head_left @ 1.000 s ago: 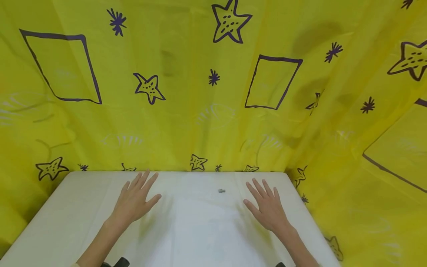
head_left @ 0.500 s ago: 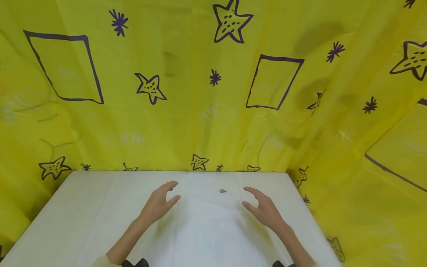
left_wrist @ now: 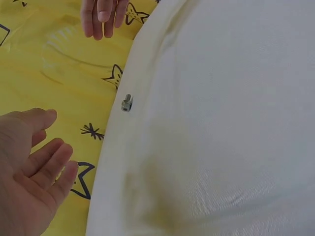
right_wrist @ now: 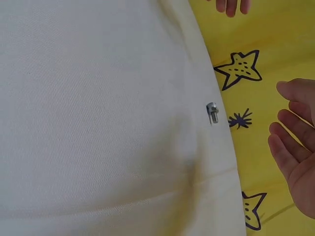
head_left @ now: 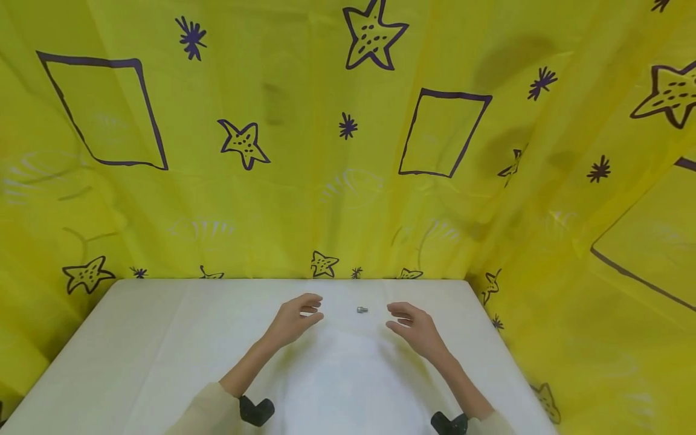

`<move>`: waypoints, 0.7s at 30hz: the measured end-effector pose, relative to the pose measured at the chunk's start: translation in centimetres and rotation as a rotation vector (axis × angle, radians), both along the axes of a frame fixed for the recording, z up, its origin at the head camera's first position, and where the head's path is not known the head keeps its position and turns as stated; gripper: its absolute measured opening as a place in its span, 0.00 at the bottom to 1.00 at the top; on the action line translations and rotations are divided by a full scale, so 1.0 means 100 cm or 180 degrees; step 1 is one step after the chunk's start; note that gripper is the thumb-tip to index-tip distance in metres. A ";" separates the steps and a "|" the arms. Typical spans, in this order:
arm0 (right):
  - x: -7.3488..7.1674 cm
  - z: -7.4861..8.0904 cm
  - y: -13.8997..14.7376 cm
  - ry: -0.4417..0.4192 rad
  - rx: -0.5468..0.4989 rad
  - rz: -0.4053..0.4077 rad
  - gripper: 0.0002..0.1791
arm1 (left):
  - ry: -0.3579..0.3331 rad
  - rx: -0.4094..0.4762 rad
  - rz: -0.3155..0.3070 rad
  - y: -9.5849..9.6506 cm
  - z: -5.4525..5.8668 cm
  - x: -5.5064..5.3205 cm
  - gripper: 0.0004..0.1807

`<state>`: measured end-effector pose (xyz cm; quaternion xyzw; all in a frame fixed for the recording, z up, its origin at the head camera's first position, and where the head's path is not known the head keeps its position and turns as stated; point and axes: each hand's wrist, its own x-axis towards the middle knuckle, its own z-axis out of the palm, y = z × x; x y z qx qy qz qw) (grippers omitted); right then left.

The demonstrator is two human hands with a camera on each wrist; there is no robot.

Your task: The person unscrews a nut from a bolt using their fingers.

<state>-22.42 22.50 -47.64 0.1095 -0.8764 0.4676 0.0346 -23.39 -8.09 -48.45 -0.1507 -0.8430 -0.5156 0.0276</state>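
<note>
A small silver metal bolt [head_left: 362, 310] with a thick head lies on its side on the white tabletop, near the far edge. My left hand [head_left: 293, 320] hovers to its left, fingers loosely bent and thumb apart, with nothing in it. On the bolt's other side, my right hand [head_left: 418, 331] is held in a mirrored pose, also holding nothing. The left wrist view shows the bolt [left_wrist: 127, 103] between the left hand [left_wrist: 32, 172] and the right fingertips at the top. From the right wrist, the bolt [right_wrist: 212, 113] appears clear of the right hand [right_wrist: 298, 147].
A white cloth-like cover [head_left: 163, 338] spreads over the table. Yellow curtains [head_left: 293, 199] printed with dark stars and frames hang behind it and along the right side [head_left: 609, 290]. Dark wrist mounts [head_left: 257, 411] sit on both forearms.
Both hands have moved inward toward the bolt, the left one farther to the right. Their spread fingers have turned inward and bent loosely. The bolt has stayed in place.
</note>
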 end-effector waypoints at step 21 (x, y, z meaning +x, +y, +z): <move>-0.042 -0.025 -0.026 0.0002 -0.0107 0.0113 0.15 | -0.0186 0.0251 -0.0154 0.044 -0.033 -0.045 0.15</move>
